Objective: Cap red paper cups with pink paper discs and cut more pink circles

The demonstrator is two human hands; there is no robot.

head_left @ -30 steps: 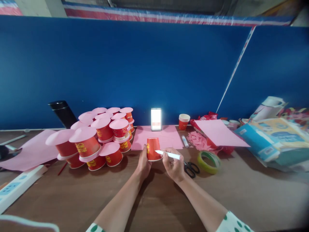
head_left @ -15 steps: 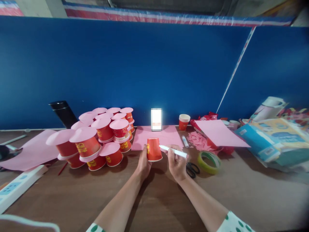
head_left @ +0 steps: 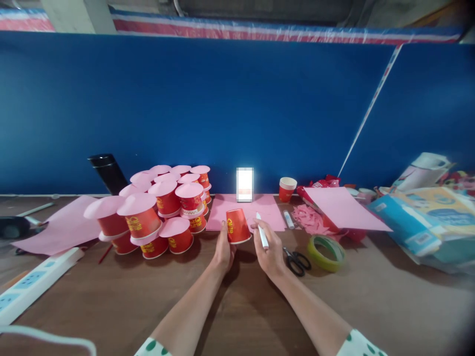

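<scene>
holding a red cup point(head_left: 240, 225) from its left side, the left grip point(head_left: 223, 252) is closed around the lower part, thumb up along the wall. the cup is upside down, pale rim at the bottom, its narrow end leaning left; whether the rim touches the bench point(head_left: 185, 306) i can't tell. yellow lettering shows on the side nearest the left grip.

just right of the cup, the right grip point(head_left: 270, 252) is narrow, pinching a white pen point(head_left: 262, 231) that points up and away, apart from the cup. the fingertips are very near the cup's right side; contact is unclear.

beyond both grips lies pink paper point(head_left: 269, 207), with a bright screen point(head_left: 245, 184) upright at its far edge. left of the left grip are stacked cups point(head_left: 179, 243) topped with pink discs point(head_left: 136, 204). just right of the right grip are black-handled scissors point(head_left: 297, 261), then a roll of tape point(head_left: 316, 258). further out, past the right grip, sit a glue stick point(head_left: 288, 219) and a nested set of cups point(head_left: 287, 192).
</scene>
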